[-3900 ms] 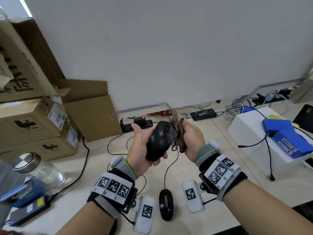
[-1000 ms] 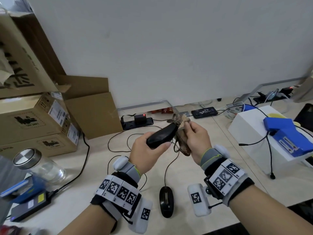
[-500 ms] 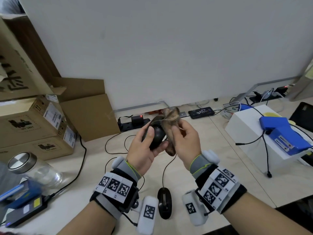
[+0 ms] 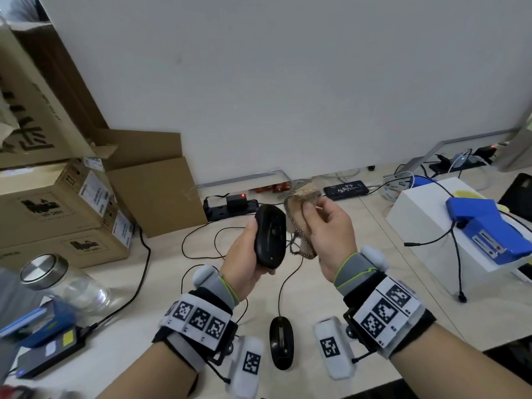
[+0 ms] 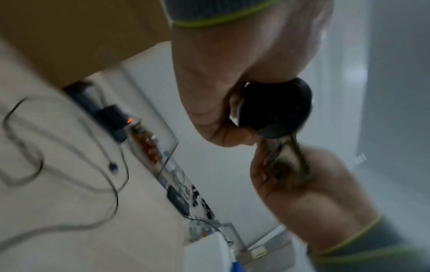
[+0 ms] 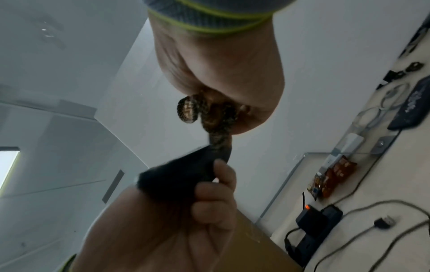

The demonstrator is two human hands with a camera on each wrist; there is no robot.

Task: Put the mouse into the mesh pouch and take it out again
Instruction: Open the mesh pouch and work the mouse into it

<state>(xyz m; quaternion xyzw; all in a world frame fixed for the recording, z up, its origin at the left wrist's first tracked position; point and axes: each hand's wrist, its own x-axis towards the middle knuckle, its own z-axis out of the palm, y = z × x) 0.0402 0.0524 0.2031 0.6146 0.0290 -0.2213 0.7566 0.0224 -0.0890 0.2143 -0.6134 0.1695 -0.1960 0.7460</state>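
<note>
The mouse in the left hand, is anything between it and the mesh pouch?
Nothing visible: the mouse sits beside the mesh pouch, which the right hand holds bunched, with no open mouth showing.

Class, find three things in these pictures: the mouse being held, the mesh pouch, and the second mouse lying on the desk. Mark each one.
held mouse [image 4: 270, 237]: head view, middle of its black body.
mesh pouch [image 4: 299, 223]: head view, netting beside the right hand's thumb.
second mouse [image 4: 281, 342]: head view, centre of its back, on the desk.

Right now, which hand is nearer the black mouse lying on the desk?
Left, by a slight margin and hedged. The left hand, gripping the held mouse, is up-left of the desk mouse; the right hand, pinching the mesh pouch, is up-right, a little farther.
</note>
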